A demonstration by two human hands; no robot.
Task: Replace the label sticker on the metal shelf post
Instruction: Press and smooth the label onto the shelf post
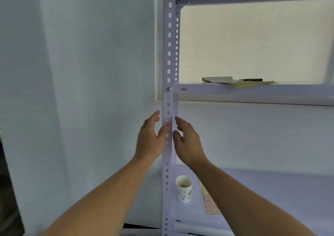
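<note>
Now I see the label sticker (168,125) on the upright shelf post (169,55), between two spread, empty hands: left hand (150,140) nearer, thumb at its edge; right hand (188,141) just beside.

— Can you read the label sticker (168,125)?
— No. Its mark is too small and blurred, and the left grip (150,138) overlaps its left edge.
— And the sticker sheet (210,207) below?
— Partly behind the right forearm (253,196); print unreadable.
</note>
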